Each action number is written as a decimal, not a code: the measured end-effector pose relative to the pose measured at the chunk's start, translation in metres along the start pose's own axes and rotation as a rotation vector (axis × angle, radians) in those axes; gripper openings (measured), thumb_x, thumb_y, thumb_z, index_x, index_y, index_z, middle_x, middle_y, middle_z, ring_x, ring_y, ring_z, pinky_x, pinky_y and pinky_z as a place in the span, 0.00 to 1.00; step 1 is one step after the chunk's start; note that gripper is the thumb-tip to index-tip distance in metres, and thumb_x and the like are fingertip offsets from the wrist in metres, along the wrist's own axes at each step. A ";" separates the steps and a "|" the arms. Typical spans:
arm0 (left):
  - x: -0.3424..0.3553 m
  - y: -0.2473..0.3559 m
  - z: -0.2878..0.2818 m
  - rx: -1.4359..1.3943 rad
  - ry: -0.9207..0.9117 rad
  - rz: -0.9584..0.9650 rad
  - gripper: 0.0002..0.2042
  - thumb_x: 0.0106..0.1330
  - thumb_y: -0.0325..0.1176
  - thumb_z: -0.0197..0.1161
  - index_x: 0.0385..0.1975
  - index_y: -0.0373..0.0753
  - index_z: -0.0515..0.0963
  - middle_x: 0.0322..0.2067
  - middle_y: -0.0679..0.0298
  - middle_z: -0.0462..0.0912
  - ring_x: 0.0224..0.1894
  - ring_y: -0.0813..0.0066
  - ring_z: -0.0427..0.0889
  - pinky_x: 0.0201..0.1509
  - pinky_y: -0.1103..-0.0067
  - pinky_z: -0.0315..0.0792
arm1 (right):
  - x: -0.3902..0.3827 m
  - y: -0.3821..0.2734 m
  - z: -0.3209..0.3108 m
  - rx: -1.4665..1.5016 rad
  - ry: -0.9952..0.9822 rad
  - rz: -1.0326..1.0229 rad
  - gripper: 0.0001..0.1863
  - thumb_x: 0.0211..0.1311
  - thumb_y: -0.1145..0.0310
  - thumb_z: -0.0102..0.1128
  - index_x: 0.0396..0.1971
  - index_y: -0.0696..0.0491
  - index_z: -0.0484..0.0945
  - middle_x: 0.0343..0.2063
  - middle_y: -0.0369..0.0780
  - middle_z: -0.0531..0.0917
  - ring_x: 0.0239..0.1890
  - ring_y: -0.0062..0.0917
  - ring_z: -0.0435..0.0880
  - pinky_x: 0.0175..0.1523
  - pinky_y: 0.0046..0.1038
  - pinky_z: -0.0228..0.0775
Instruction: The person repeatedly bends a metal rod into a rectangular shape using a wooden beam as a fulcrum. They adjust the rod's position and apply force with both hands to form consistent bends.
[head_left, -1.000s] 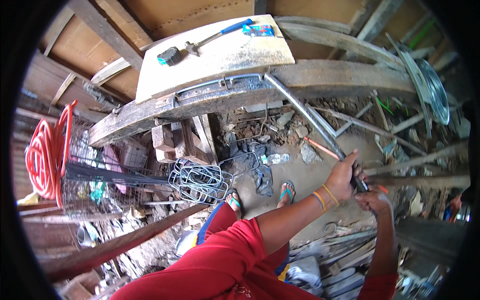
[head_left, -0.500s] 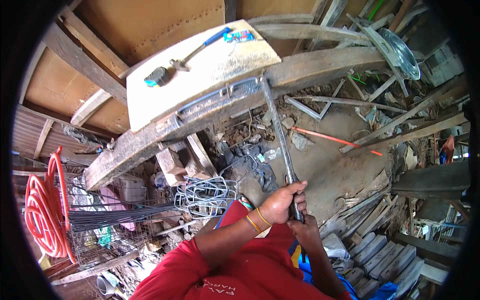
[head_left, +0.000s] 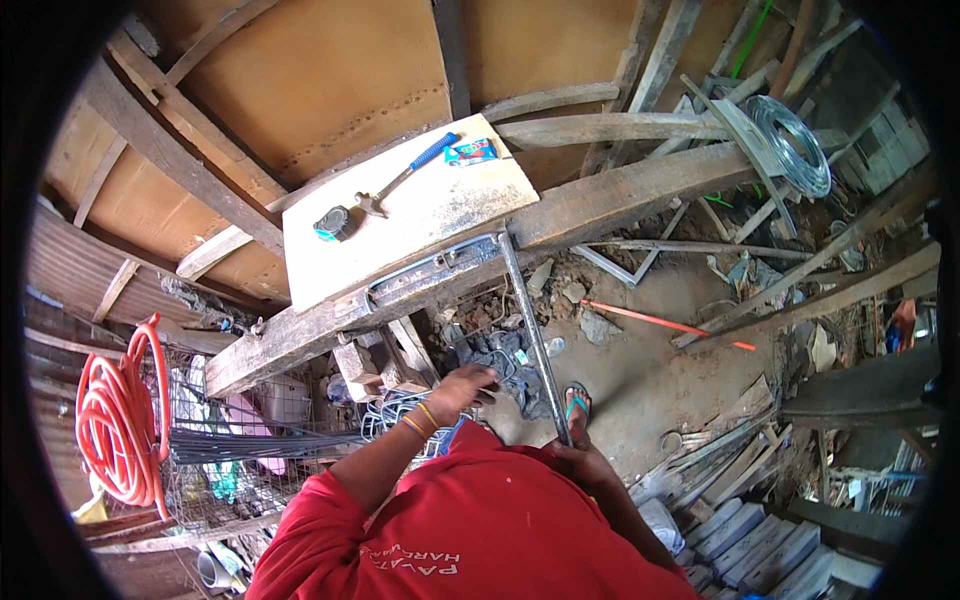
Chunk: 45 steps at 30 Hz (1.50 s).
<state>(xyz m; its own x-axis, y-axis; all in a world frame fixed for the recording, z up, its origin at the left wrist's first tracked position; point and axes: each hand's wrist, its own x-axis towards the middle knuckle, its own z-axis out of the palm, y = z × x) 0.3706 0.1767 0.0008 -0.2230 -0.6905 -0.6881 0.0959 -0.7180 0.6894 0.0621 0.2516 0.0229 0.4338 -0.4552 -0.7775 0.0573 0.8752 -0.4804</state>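
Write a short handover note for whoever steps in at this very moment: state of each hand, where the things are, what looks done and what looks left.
Right hand: closed around the near end of the long steel bar.
Left hand: open, off the bar, fingers spread above the wire pieces on the ground.
Bar: far end sits in the metal fixture at the edge of the wooden bench; it looks straight.
On the pale board: hammer, tape measure, a small packet, all untouched.
Done: bar seated in the fixture. Left: no bend visible yet, so probably any bending.
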 end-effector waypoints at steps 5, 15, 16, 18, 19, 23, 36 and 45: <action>-0.002 0.002 -0.034 -0.249 0.336 0.002 0.14 0.74 0.43 0.55 0.48 0.40 0.77 0.39 0.62 0.86 0.36 0.70 0.85 0.38 0.72 0.76 | 0.003 -0.007 -0.024 -0.290 0.077 -0.062 0.19 0.70 0.50 0.60 0.40 0.54 0.81 0.30 0.34 0.83 0.35 0.19 0.79 0.41 0.29 0.73; 0.020 -0.015 -0.044 -0.637 0.623 0.201 0.14 0.73 0.42 0.58 0.47 0.38 0.75 0.36 0.60 0.83 0.33 0.65 0.84 0.36 0.72 0.77 | 0.029 -0.047 -0.117 -0.564 0.003 -0.107 0.24 0.69 0.47 0.61 0.44 0.57 0.82 0.34 0.36 0.84 0.38 0.22 0.79 0.47 0.30 0.72; 0.020 -0.013 -0.049 -0.608 0.663 0.250 0.14 0.73 0.41 0.58 0.47 0.38 0.74 0.36 0.60 0.83 0.33 0.66 0.84 0.36 0.72 0.77 | 0.016 -0.056 -0.111 -0.521 -0.007 -0.079 0.24 0.69 0.48 0.61 0.44 0.57 0.82 0.34 0.36 0.84 0.38 0.22 0.79 0.47 0.30 0.72; 0.014 -0.006 -0.065 -0.612 0.783 0.300 0.13 0.73 0.40 0.57 0.46 0.37 0.74 0.36 0.60 0.82 0.33 0.68 0.84 0.35 0.72 0.78 | -0.002 -0.073 -0.091 -0.490 0.011 -0.013 0.23 0.69 0.49 0.61 0.43 0.56 0.82 0.33 0.36 0.83 0.36 0.21 0.78 0.45 0.30 0.71; 0.011 0.002 -0.076 -0.610 0.850 0.363 0.13 0.72 0.41 0.58 0.45 0.38 0.74 0.35 0.60 0.82 0.32 0.70 0.83 0.34 0.73 0.78 | -0.007 -0.074 -0.076 -0.489 0.039 0.030 0.21 0.70 0.50 0.61 0.41 0.56 0.82 0.32 0.35 0.83 0.35 0.21 0.78 0.43 0.29 0.71; -0.014 0.031 -0.130 -0.073 1.074 0.479 0.14 0.71 0.43 0.59 0.38 0.36 0.74 0.30 0.62 0.80 0.26 0.72 0.78 0.30 0.73 0.74 | -0.011 -0.052 -0.013 -0.213 0.204 0.126 0.20 0.66 0.49 0.64 0.33 0.53 0.81 0.25 0.33 0.81 0.30 0.18 0.79 0.36 0.26 0.72; -0.051 0.086 -0.173 0.689 1.179 0.997 0.33 0.63 0.40 0.69 0.65 0.34 0.65 0.57 0.43 0.75 0.60 0.45 0.74 0.65 0.61 0.68 | -0.115 -0.087 0.096 -1.147 0.514 -0.585 0.18 0.56 0.61 0.73 0.23 0.57 0.74 0.14 0.37 0.74 0.19 0.19 0.70 0.27 0.32 0.65; -0.151 0.105 -0.178 0.347 0.387 0.724 0.19 0.68 0.50 0.65 0.31 0.38 0.78 0.20 0.74 0.71 0.25 0.83 0.67 0.28 0.80 0.64 | -0.196 -0.177 0.049 -1.184 0.511 -0.651 0.15 0.52 0.64 0.72 0.25 0.57 0.75 0.15 0.35 0.75 0.21 0.17 0.71 0.28 0.29 0.65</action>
<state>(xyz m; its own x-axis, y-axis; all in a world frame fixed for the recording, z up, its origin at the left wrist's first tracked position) 0.5869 0.1898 0.1372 0.1279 -0.9909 -0.0418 -0.2270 -0.0703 0.9713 0.0109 0.1942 0.2802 0.2442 -0.9422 -0.2294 -0.7589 -0.0384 -0.6501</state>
